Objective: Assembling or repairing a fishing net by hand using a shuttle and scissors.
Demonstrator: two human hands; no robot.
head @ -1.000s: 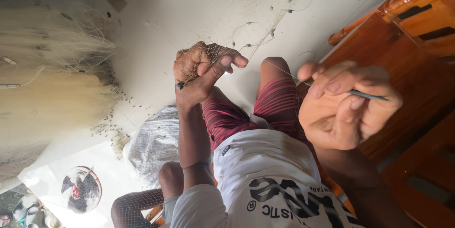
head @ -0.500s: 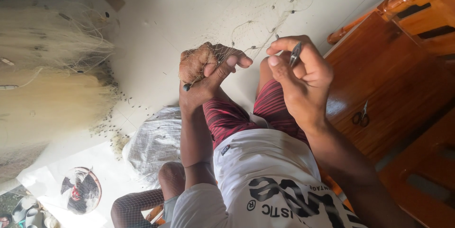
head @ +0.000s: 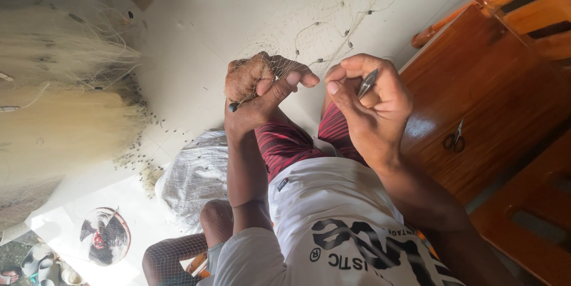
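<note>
- Above the red striped shorts (head: 285,143), left hand (head: 256,93) fingers clench fine pale mesh netting (head: 321,42); slack grip risks tangling.
- Right hand (head: 372,104) fingers pinch slim dark metal needle (head: 367,82); slipping could prick.

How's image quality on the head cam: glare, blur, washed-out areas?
Head view: frame is rotated, the person's torso at the bottom edge. Pale floor is bright, nearly washed out, so the fine net strands barely show. Glare patch on the wooden cabinet. Left hand and right hand holding a thin tool are sharp, no motion blur. Piled net at left is soft.
</note>
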